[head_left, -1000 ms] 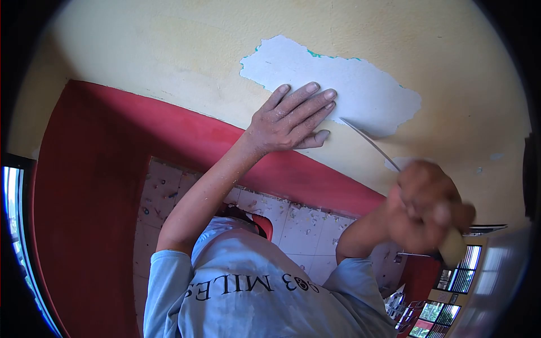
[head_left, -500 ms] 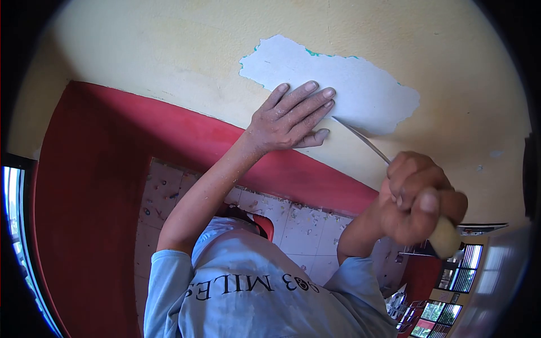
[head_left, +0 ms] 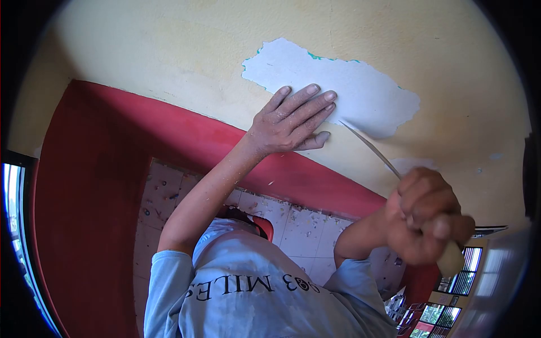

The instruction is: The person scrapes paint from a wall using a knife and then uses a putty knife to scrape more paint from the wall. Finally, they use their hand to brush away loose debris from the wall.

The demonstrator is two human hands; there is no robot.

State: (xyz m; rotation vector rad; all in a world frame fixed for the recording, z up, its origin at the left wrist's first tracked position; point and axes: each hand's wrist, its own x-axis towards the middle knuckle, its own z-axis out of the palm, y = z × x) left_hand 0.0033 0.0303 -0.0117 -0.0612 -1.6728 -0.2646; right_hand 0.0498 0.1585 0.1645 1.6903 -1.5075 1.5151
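My left hand [head_left: 290, 121] lies flat against the cream wall [head_left: 169, 62], fingers spread, with its fingertips over the lower edge of a bare white patch [head_left: 338, 84]. That patch has a ragged outline with bits of green along it. My right hand [head_left: 428, 217] is wrapped round a tool with a thin metal blade [head_left: 372, 147] and a pale rounded handle [head_left: 451, 259]. The blade points up and left, its tip at the patch's lower edge, just right of my left hand. White dust covers my left fingers and forearm.
A red band [head_left: 197, 121] runs along the lower wall. Pale flakes and small bits are scattered on the tiled floor [head_left: 298, 231], near a red object [head_left: 264, 226]. Windows [head_left: 437, 315] show at the lower right, and another bright window [head_left: 17, 219] at the far left.
My right hand has moved down and slightly right with the tool, and the blade tip has shifted slightly right. A pale spot now shows beside the blade. My left hand has barely moved.
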